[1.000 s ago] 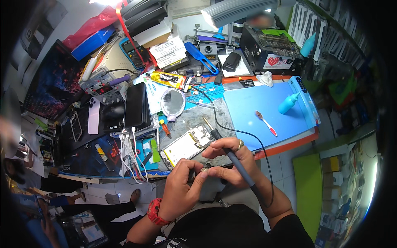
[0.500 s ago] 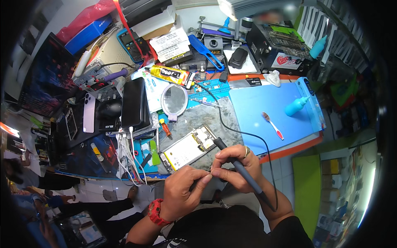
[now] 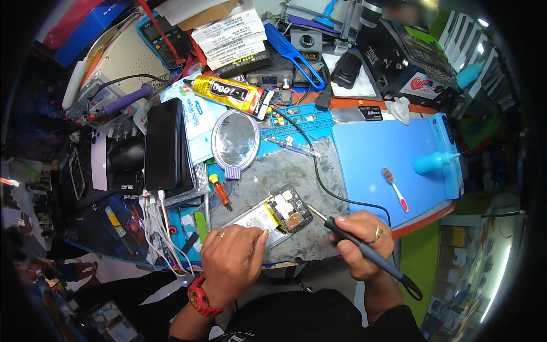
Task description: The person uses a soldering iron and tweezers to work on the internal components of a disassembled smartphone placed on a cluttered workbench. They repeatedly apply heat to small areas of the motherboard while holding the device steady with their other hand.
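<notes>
Cluttered repair bench [image 3: 319,165] held an opened phone [image 3: 272,219]. Since 1 second earlier, the hands had parted: left hand [image 3: 231,259] pressed curled fingers on the phone, right hand [image 3: 362,242] gripped a soldering iron [image 3: 364,251], tip beside it. Mirror [image 3: 235,139], glue tube [image 3: 233,94] and cables [image 3: 162,225] crowded nearby.

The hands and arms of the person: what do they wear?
The left hand wears a gold-coloured ring on one finger, and a chunky red watch sits on its wrist. The right hand also wears a gold-coloured ring. Both forearms are bare; no gloves, no sleeves visible.
</notes>
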`<act>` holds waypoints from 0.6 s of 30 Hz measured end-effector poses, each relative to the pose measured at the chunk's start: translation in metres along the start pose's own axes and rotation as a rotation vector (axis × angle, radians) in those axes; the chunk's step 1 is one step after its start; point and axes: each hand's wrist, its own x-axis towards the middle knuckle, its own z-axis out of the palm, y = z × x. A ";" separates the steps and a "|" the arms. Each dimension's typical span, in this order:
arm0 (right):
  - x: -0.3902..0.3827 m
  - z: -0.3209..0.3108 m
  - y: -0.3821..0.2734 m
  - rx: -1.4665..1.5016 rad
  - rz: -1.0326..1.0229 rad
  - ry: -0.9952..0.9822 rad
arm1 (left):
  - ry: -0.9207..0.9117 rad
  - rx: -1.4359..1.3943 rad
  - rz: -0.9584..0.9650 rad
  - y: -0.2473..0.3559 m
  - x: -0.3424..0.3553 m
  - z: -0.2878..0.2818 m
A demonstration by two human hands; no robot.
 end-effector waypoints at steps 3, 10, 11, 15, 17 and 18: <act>-0.015 0.012 -0.001 0.156 0.177 0.167 | -0.051 0.035 0.013 -0.003 0.002 0.002; -0.009 0.014 0.008 0.069 0.023 0.108 | -0.111 0.098 0.034 -0.004 0.005 0.007; -0.006 0.015 0.006 0.060 0.029 0.094 | -0.111 0.101 0.036 -0.004 0.005 0.007; 0.001 0.021 0.006 0.022 0.029 0.068 | -0.107 0.112 0.033 -0.003 0.004 0.006; 0.001 0.019 0.006 0.007 0.046 0.021 | -0.098 0.122 0.045 -0.003 0.004 0.007; 0.001 0.018 0.006 -0.001 0.054 -0.004 | -0.087 0.128 0.057 -0.005 0.003 0.008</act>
